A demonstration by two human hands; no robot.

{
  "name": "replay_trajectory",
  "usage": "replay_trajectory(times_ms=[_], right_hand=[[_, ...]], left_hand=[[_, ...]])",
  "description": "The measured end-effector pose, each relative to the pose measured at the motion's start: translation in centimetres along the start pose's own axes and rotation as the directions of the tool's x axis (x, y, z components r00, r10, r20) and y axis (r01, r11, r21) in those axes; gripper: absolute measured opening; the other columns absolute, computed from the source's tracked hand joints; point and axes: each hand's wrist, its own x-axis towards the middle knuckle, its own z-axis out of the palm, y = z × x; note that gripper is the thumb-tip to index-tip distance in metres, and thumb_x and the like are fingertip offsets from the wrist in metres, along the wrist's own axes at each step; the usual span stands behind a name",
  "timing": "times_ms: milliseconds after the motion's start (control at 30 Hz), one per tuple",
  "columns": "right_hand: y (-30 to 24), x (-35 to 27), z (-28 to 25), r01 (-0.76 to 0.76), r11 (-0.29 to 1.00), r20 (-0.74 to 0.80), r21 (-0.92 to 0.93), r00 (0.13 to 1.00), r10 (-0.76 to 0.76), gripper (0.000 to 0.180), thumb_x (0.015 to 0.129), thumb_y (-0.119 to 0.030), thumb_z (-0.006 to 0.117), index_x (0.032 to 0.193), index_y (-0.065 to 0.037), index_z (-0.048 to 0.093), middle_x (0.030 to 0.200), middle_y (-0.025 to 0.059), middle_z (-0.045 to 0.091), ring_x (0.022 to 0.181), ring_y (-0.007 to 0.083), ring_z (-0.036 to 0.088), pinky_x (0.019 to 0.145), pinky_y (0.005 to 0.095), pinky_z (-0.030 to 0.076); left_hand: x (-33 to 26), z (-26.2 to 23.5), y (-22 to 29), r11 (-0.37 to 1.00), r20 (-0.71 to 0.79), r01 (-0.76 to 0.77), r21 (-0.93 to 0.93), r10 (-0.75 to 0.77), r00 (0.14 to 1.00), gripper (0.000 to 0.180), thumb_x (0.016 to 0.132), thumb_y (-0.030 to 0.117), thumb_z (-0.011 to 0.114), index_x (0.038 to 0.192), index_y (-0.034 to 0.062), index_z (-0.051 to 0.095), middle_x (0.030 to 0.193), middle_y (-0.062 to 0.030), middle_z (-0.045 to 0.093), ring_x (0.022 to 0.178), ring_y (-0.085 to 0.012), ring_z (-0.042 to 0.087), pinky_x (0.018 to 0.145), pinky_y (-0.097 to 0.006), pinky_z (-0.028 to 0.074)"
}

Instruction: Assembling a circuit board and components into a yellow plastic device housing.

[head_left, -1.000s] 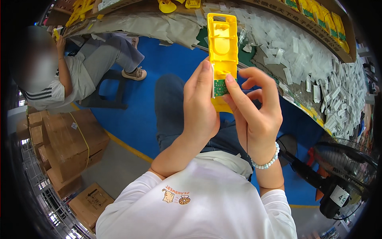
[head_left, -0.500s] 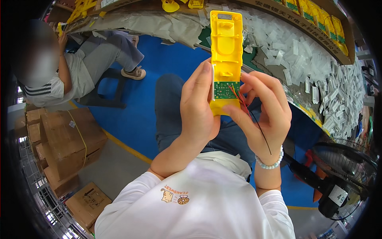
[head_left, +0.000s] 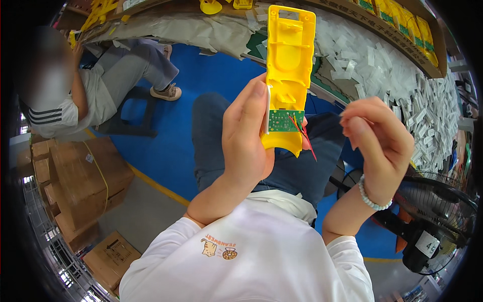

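Note:
My left hand (head_left: 246,131) is wrapped round a long yellow plastic housing (head_left: 288,65), its hollow inside facing me. A green circuit board (head_left: 286,121) sits across the lower part of the housing, above a curved end. From the board, thin wires (head_left: 308,141) trail down to the right, mostly red. A white strip (head_left: 267,108) runs along the housing's left edge, by my left thumb. Apart from the housing, my right hand (head_left: 385,143) is raised to the right with curled fingers, thumb close to them. Whether something small is pinched there cannot be made out.
Ahead is a workbench with a heap of clear and white plastic pieces (head_left: 427,128). A carton (head_left: 402,45) of yellow housings stands at the far right. A black fan (head_left: 432,216) is near my right elbow. Boxes (head_left: 83,176) and a seated co-worker (head_left: 65,95) are left.
My right hand has let go of the wires and moved right, away from the housing. The housing has tilted slightly and come a little higher in my left hand. The long black wire no longer shows.

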Motion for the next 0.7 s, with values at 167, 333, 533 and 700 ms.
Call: replay_trajectory(times_ms=[167, 333, 533, 700], right_hand=[[1.1, 1.3, 2.0, 0.052, 0.983, 0.105, -0.174, 0.994, -0.034, 0.004, 0.078, 0.0, 0.063, 0.081, 0.003, 0.064, 0.069, 0.0061, 0.058, 0.055, 0.0114, 0.055, 0.05, 0.0219, 0.042], [1.0, 1.6, 2.0, 0.051, 0.972, 0.179, -0.229, 0.984, -0.009, 0.004, 0.078, -0.001, 0.063, 0.08, 0.003, 0.064, 0.066, 0.0061, 0.058, 0.051, 0.0122, 0.058, 0.046, 0.0229, 0.042], [1.2, 1.3, 2.5, -0.068, 0.987, 0.135, -0.147, 0.987, 0.089, 0.006, 0.079, -0.001, 0.062, 0.079, 0.005, 0.063, 0.063, 0.007, 0.058, 0.052, 0.012, 0.061, 0.046, 0.0232, 0.043], [1.3, 0.7, 3.1, -0.223, 0.975, 0.066, 0.024, 0.973, 0.221, 0.007, 0.08, -0.001, 0.061, 0.079, 0.006, 0.062, 0.064, 0.0075, 0.06, 0.052, 0.009, 0.058, 0.046, 0.0229, 0.043]], left_hand=[[-0.3, -0.1, 0.0, 0.998, 0.039, -0.051, -0.048, 0.053, 0.998, 0.04, 0.101, 0.026, 0.037, 0.124, -0.0051, 0.047, 0.101, -0.0097, 0.062, 0.085, -0.0122, 0.063, 0.073, -0.026, 0.052], [-0.4, 0.1, -0.1, 0.997, 0.036, -0.06, -0.038, 0.061, 0.997, 0.04, 0.101, 0.026, 0.037, 0.124, -0.0051, 0.048, 0.101, -0.008, 0.061, 0.086, -0.0102, 0.062, 0.075, -0.025, 0.051], [-0.4, 0.1, -0.3, 0.996, 0.051, -0.083, -0.038, 0.085, 0.995, 0.038, 0.101, 0.023, 0.037, 0.123, -0.005, 0.048, 0.1, -0.0061, 0.061, 0.089, -0.0079, 0.06, 0.077, -0.023, 0.049], [-0.3, -0.4, -0.9, 0.99, 0.082, -0.14, 0.004, 0.139, 0.987, 0.037, 0.1, 0.025, 0.034, 0.117, -0.0035, 0.051, 0.102, -0.0109, 0.061, 0.09, -0.0163, 0.061, 0.079, -0.029, 0.048]])
